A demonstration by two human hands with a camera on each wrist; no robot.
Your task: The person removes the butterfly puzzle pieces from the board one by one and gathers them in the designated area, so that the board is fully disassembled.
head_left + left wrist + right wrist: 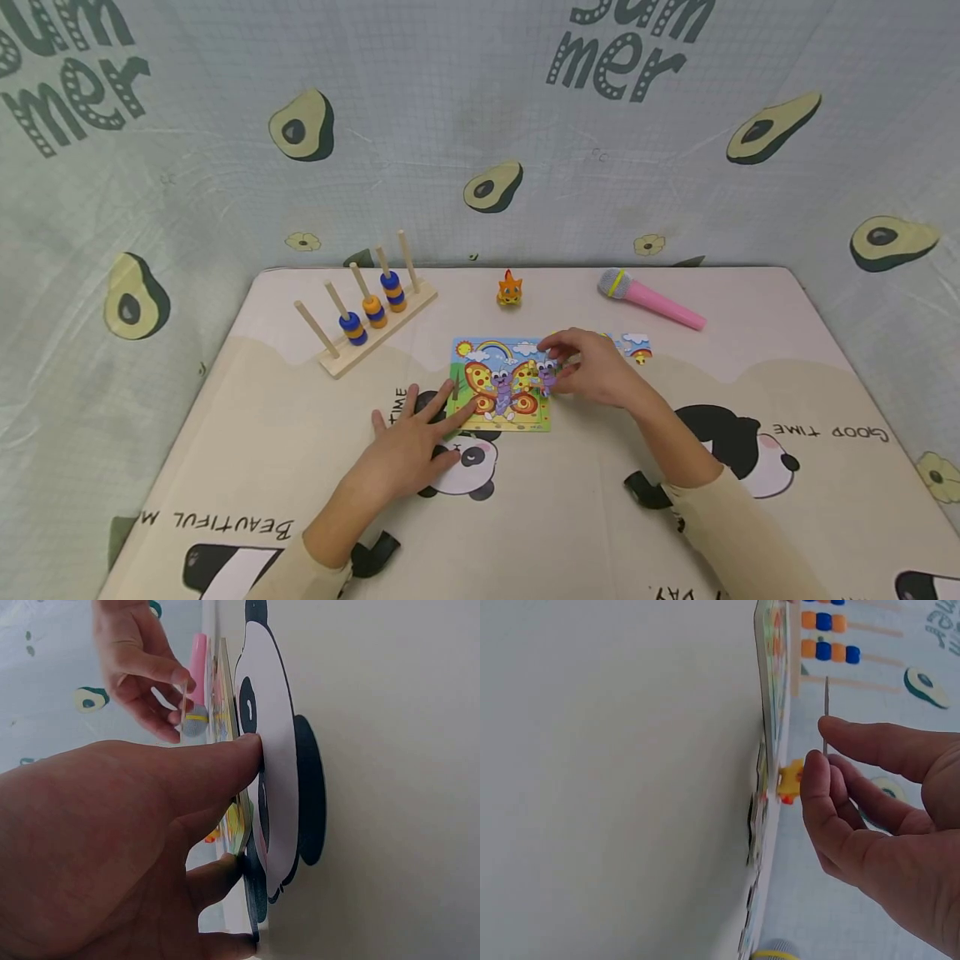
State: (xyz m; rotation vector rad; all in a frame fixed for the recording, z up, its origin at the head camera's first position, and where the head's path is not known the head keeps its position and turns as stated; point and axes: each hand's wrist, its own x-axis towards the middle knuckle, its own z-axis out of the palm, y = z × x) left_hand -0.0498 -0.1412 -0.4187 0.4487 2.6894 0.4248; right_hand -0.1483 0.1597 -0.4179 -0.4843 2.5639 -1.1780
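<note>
A butterfly puzzle board (498, 398) lies flat near the middle of the table. My left hand (408, 450) rests with spread fingers on the table at the board's left side, its fingertips touching that edge. Above the board's right edge, my right hand (596, 371) pinches a small puzzle piece (547, 375) with a purple figure on it. Seen edge-on in the right wrist view, the puzzle piece (826, 701) is a thin slab between thumb and fingers, held clear of the board. Loose puzzle pieces (637, 346) lie right of the board, partly hidden behind the right hand.
A wooden peg stand (386, 330) with blue and orange rings stands at the back left. Behind the board sits a small orange toy figure (509, 289). A pink toy microphone (660, 303) lies at the back right. The patterned cloth (585, 517) covers the table.
</note>
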